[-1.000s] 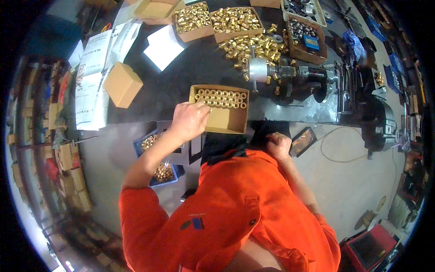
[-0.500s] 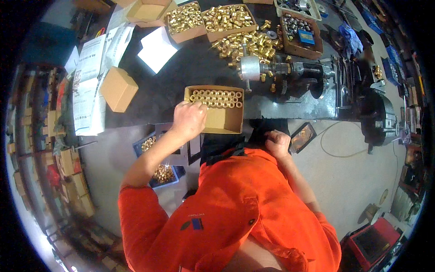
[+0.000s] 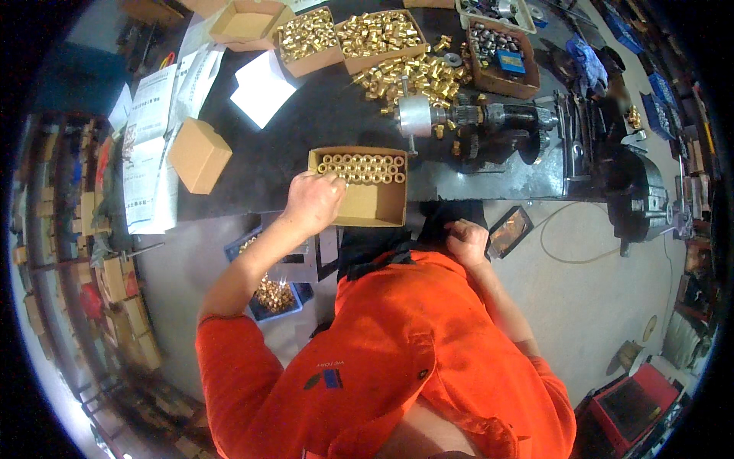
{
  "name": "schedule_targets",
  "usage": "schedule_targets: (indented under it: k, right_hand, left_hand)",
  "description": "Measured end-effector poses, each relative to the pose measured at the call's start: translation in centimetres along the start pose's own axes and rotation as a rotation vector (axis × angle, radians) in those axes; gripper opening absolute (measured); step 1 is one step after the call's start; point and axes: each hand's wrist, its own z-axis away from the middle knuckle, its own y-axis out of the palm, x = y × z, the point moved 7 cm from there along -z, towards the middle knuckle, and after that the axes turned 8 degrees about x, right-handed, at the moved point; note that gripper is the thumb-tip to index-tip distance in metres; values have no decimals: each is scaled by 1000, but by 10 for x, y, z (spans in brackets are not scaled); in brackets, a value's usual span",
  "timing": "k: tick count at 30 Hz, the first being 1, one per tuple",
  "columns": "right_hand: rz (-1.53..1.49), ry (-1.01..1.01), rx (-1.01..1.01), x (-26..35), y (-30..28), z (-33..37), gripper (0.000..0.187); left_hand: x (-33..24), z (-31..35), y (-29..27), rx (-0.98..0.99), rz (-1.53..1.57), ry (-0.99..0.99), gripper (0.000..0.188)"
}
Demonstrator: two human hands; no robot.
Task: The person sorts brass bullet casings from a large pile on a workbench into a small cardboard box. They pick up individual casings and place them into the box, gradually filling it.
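Note:
At the bench's near edge sits an open cardboard box (image 3: 375,208) with brass fittings (image 3: 365,168) lined up in rows along its far side; its near half shows bare cardboard. My left hand (image 3: 313,200) reaches over the box's left wall, fingers curled down beside the nearest row. Whatever those fingers hold is hidden under the hand. Lower and to the right, away from the box, my right hand (image 3: 466,241) rests closed on my dark-trousered thigh, with nothing visible in it.
Loose brass fittings (image 3: 417,80) are heaped behind a metal fixture with a cylinder (image 3: 415,115). Two fitting-filled boxes (image 3: 382,34) stand farther back. Left are a closed carton (image 3: 200,157), white paper (image 3: 262,90) and newspaper (image 3: 149,145). Below the bench is a blue bin (image 3: 275,298).
My left hand remains at the box's left side, with only a slight shift in position. The view has moved a little; my right hand stays on my thigh.

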Motion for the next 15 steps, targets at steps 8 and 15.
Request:
schedule_targets:
  k: [8, 15]
  right_hand:
    - [2, -3, -6, -3, 3, 1, 21]
    - [37, -26, -20, -8, 6, 2, 22]
  left_hand:
    - [11, -25, -35, 21, 183, -29, 15]
    - [36, -106, -39, -37, 431, -137, 19]
